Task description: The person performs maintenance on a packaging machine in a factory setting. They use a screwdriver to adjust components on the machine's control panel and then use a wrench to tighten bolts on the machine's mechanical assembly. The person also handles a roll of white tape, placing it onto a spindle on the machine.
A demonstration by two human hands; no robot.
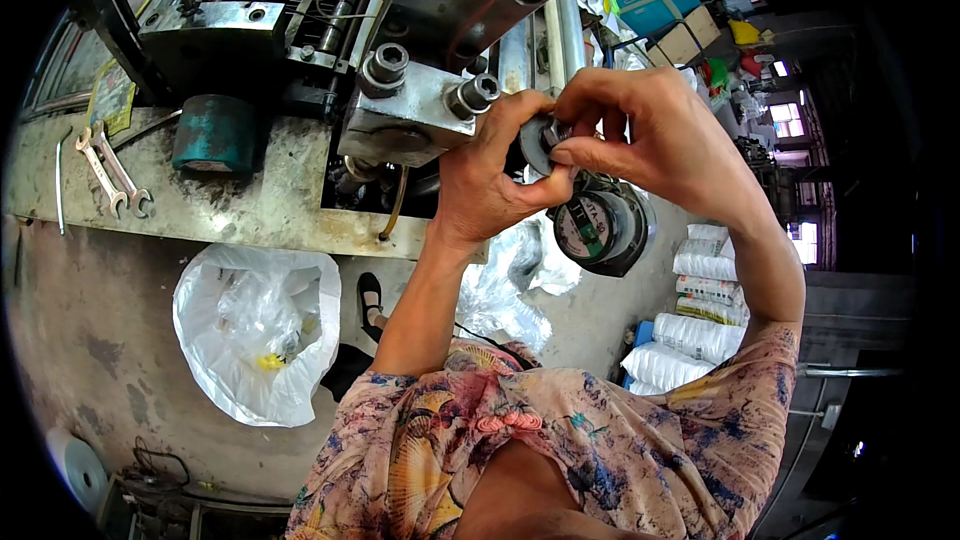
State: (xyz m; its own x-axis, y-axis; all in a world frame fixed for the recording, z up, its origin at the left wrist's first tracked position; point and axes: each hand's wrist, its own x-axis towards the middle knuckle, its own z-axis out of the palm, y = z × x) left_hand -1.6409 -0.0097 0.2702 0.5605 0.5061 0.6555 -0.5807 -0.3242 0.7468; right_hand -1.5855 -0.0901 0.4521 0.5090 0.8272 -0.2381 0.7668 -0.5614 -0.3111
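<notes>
In front of the machine, both my hands meet around a dark grey metal disc (537, 147) with a smaller round piece at its centre. My left hand (480, 175) grips the disc's edge between thumb and fingers, beside a steel block (405, 110) with large socket-head bolts. From the other side, my right hand (650, 125) pinches the central piece with thumb and curled fingers. That piece is partly covered by the fingertips, so its exact kind cannot be made out. Just below my hands sits a round unit (590, 230) with a black rim and a green-marked face.
Two open-end wrenches (105, 170) and a thin bent rod (62, 185) lie on the metal ledge (270, 210), left of a teal cylinder (214, 135). A white bag (190, 310) of clear plastic scrap stands below. White sacks (700, 335) are stacked at the right.
</notes>
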